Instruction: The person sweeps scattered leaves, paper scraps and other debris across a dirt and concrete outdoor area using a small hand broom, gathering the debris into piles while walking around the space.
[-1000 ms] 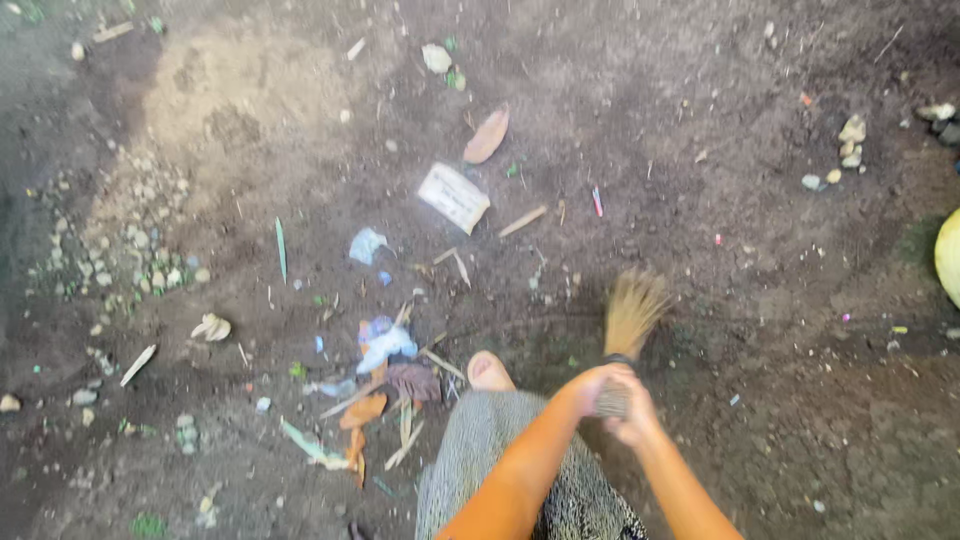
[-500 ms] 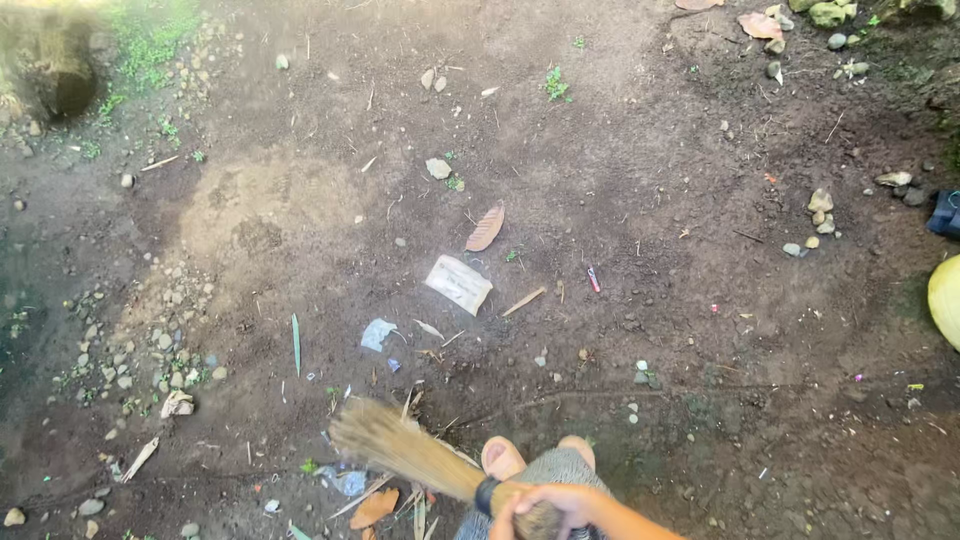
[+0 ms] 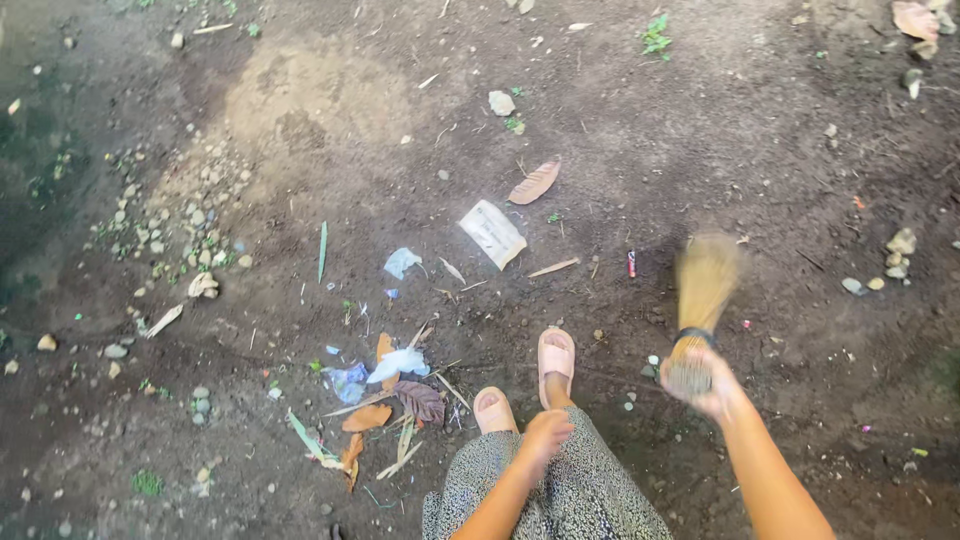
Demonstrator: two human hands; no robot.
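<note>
My right hand [image 3: 705, 385] grips the bound end of a short stick broom [image 3: 702, 290], whose blurred bristles point away from me over the dirt ground on the right. My left hand [image 3: 545, 435] hangs loosely curled and holds nothing, just above my patterned skirt [image 3: 560, 495]. Both my feet in pink sandals [image 3: 555, 355] stand on the dirt between the hands. To the left of my feet lies a small heap of dry leaves, sticks and plastic scraps [image 3: 385, 395].
A flattened pale wrapper [image 3: 492, 233] and a brown leaf [image 3: 533, 183] lie ahead on the dirt. A bluish plastic scrap [image 3: 400, 262] is near them. Pebbles [image 3: 190, 220] are scattered at left, stones [image 3: 895, 255] at right, a small red piece [image 3: 631, 263] nearby.
The broom has swung from the low left by the litter heap over to the right side. My left hand has come off the broom; the view has shifted slightly.
</note>
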